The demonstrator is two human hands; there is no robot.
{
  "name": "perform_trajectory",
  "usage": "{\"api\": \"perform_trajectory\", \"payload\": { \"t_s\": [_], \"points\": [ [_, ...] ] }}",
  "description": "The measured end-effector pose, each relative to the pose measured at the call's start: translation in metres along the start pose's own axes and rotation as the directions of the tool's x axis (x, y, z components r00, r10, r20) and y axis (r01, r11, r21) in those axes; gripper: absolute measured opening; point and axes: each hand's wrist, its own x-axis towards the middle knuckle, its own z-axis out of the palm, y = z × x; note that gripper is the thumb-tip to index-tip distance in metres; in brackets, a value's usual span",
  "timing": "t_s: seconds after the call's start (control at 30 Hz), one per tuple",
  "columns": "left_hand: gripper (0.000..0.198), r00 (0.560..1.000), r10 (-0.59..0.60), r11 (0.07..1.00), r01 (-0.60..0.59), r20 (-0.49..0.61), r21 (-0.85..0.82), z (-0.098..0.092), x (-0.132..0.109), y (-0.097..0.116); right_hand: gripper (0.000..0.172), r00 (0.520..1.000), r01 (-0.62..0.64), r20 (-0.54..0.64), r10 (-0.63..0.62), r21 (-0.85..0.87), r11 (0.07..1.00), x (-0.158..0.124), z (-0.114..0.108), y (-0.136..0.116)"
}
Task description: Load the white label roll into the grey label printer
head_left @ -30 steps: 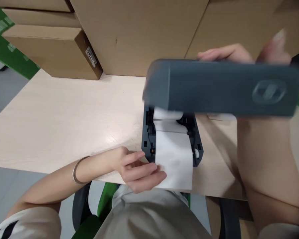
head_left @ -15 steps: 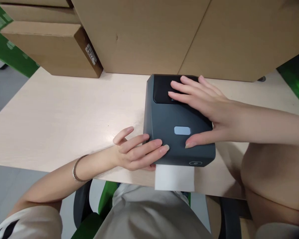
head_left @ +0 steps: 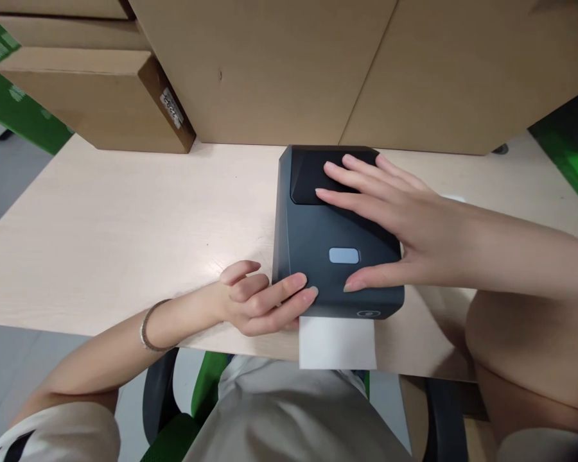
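Fingers [head_left: 351, 186] of the right hand [head_left: 404, 224] lie flat, released, on the printer [head_left: 318, 237], while the left hand [head_left: 260, 301] loosely touches its front corner above the paper strip [head_left: 337, 343].

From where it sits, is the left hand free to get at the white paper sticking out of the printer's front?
Probably yes. The left hand rests against the printer at its front left corner, right beside the white paper. Nothing lies between them; the right hand lies flat on the lid, clear of the paper.
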Motion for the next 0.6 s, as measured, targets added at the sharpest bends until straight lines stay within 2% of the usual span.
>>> {"api": "perform_trajectory", "payload": {
  "t_s": [0.03, 0.1, 0.2, 0.27, 0.37, 0.47, 0.6],
  "points": [
    [0.024, 0.973, 0.178, 0.984, -0.173, -0.148, 0.048, 0.002, 0.008, -0.003, 0.104, 1.0, -0.011, -0.011, 0.011, 0.001, 1.0, -0.002, 0.0, -0.004],
    [0.03, 0.952, 0.224, 0.974, -0.215, -0.206, 0.065, 0.005, 0.021, -0.007, 0.111, 0.999, -0.038, -0.018, 0.038, 0.003, 0.999, -0.007, -0.002, -0.015],
    [0.023, 0.965, 0.149, 0.989, -0.146, -0.215, 0.027, 0.007, 0.028, -0.007, 0.12, 0.997, -0.071, 0.02, 0.072, -0.046, 0.996, -0.015, -0.004, -0.034],
    [0.019, 0.966, 0.125, 0.992, -0.124, -0.225, 0.02, 0.007, 0.029, -0.004, 0.125, 0.994, -0.08, 0.069, 0.088, -0.115, 0.99, -0.019, -0.004, -0.044],
    [0.015, 0.964, 0.096, 0.995, -0.095, -0.247, 0.015, 0.009, 0.028, -0.001, 0.131, 0.992, -0.081, 0.082, 0.096, -0.173, 0.982, -0.021, 0.0, -0.055],
    [0.007, 0.953, 0.078, 0.996, -0.086, -0.292, -0.016, 0.013, 0.026, 0.001, 0.121, 0.994, -0.084, 0.052, 0.094, -0.171, 0.982, -0.021, 0.003, -0.063],
    [0.004, 0.941, 0.066, 0.996, -0.083, -0.332, -0.036, 0.017, 0.024, 0.0, 0.1, 0.993, -0.062, 0.091, 0.077, -0.155, 0.986, -0.019, 0.0, -0.075]
  ]
}}
